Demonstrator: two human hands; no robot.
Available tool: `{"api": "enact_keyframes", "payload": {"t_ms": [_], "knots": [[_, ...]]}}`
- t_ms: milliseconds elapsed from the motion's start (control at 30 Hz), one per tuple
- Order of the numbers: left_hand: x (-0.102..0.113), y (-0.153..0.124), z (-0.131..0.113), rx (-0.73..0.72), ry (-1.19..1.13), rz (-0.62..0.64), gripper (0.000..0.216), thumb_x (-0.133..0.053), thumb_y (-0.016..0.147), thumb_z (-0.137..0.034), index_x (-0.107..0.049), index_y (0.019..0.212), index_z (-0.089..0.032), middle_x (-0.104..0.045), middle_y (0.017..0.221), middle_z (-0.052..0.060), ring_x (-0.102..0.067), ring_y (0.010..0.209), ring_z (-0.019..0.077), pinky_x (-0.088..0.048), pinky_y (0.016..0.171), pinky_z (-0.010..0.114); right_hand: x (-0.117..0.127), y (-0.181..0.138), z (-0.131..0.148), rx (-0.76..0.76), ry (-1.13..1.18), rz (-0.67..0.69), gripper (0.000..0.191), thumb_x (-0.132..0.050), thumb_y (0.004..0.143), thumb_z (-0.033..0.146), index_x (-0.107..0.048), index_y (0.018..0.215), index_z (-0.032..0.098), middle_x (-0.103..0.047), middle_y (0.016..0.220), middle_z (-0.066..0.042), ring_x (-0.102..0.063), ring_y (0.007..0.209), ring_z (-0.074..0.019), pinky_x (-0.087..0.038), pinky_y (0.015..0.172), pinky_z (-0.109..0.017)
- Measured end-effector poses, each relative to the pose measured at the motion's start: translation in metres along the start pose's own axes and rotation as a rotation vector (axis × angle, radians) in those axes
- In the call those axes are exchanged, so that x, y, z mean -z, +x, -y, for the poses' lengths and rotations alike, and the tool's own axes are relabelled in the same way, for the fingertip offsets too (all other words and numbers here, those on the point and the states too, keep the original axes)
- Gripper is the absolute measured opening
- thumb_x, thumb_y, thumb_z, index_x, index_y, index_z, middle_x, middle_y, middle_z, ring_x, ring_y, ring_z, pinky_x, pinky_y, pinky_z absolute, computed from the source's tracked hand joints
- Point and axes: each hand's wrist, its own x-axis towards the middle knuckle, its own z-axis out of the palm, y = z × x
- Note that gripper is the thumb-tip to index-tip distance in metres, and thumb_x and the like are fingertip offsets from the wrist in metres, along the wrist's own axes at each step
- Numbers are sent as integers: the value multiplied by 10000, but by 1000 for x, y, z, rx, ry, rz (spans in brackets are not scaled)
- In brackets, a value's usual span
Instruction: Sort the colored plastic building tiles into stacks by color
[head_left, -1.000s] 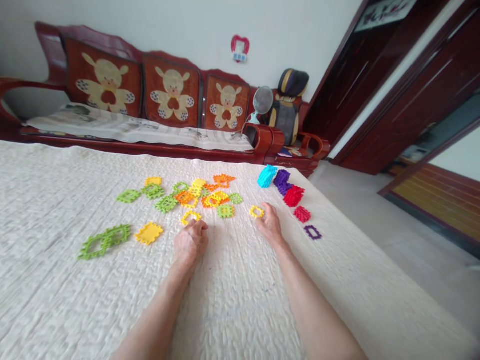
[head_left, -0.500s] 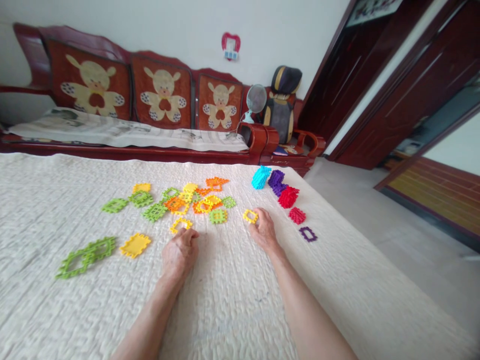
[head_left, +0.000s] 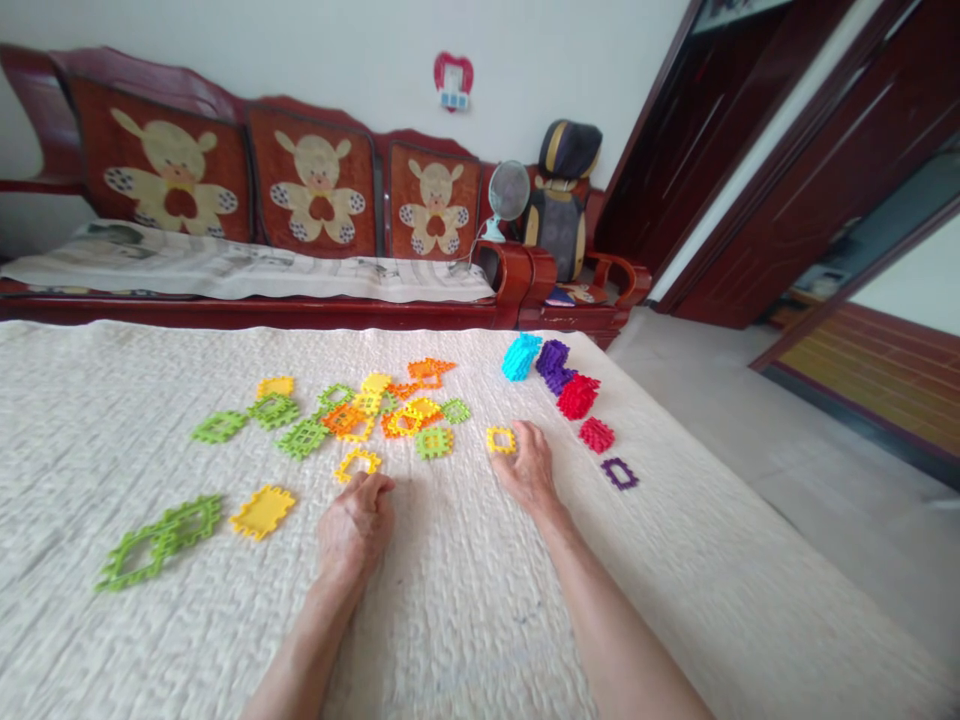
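A small square yellow interlocking frame piece [head_left: 500, 440] is pinched between the thumb and fingers of my right hand [head_left: 530, 470], just above or on the cloth. My left hand [head_left: 355, 525] is closed, knuckles up, with its fingertips at a larger yellow frame piece [head_left: 358, 464] whose near edge the hand covers. Beyond both hands lies a loose spread of interlocking pieces: green squares [head_left: 433, 442], orange pieces [head_left: 429, 371] and yellow ones [head_left: 376, 383]. To the left of my left hand are a solid yellow piece [head_left: 262, 511] and joined green frames [head_left: 159, 542].
On the right, a cyan stack [head_left: 520, 357], purple stacks [head_left: 555, 366], red stacks [head_left: 578, 396] and a single purple frame [head_left: 619, 473] stand near the edge of the quilted white cover [head_left: 450, 620]. A wooden sofa [head_left: 330, 312] and a small fan [head_left: 508, 192] are behind.
The small yellow frame in my right hand has turned slightly and now looks more level. My left hand keeps its place at the larger yellow frame. The view has shifted a little.
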Motion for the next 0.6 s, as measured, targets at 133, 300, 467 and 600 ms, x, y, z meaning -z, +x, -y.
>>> {"api": "enact_keyframes", "payload": {"t_ms": [133, 300, 467, 600], "knots": [[0, -1, 1, -22, 14, -18, 327, -421, 918, -176, -743, 962, -213, -729, 1009, 39, -658, 837, 174, -395, 630, 269, -2, 0, -5, 49, -22, 92, 491, -498, 785, 180, -543, 1274, 186, -642, 1231, -138, -574, 1169, -287, -435, 1034, -489], [1, -1, 1, -3, 31, 12, 328, -424, 922, -168, -742, 986, -219, -729, 1029, 31, -659, 858, 172, -398, 648, 268, 0, 1, -5, 41, -17, 75, 418, -543, 810, 239, -590, 1221, 179, -650, 1143, -128, -595, 1105, -278, -474, 993, -454], [3, 0, -1, 14, 22, 38, 330, -416, 937, -187, -737, 995, -236, -724, 1030, 16, -660, 872, 157, -389, 636, 252, 0, 2, -3, -3, 6, 13, 519, -626, 753, 283, -564, 1253, 163, -631, 1138, -135, -589, 1112, -300, -481, 1000, -467], [4, 0, -2, 19, 30, 29, 328, -422, 931, -182, -739, 987, -240, -722, 1005, 15, -662, 860, 156, -385, 624, 247, -2, 2, -4, 3, 2, 16, 561, -629, 725, 259, -547, 1273, 175, -634, 1152, -132, -585, 1125, -306, -472, 1009, -472]]}}
